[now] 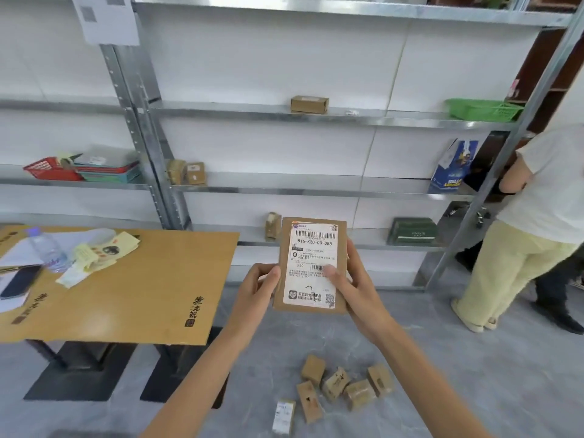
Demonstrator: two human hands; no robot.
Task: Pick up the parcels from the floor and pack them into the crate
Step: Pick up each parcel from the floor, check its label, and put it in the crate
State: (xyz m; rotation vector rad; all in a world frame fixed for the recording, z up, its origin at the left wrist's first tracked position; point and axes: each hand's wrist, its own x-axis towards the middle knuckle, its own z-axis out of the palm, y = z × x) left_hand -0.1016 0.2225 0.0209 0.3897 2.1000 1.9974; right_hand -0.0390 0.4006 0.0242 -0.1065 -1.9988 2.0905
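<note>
- Parcel (pixel 311 248): flat brown box with its label facing the wearer. It is held up between both hands, well above the floor, long axis upright.
- Left hand (pixel 257 286): grasps the left long edge, thumb on the front.
- Right hand (pixel 350 286): grasps the right long edge, thumb pressed on the label.
- Both hands are equally near; by the look of it, either could carry the box alone.
- Floor parcels (pixel 360 393): six small boxes in a loose cluster below the held one, slightly to the right-hand side.
- Crate: not plainly identifiable. A red basket (pixel 47 170) sits on the left shelf and a green basket (pixel 483 109) on the right shelf, both well apart from the hands.
- Room: the counter (pixel 142 295) edge is just left of the left forearm, a bystander (pixel 537 216) stands far right, and there is open floor between.
</note>
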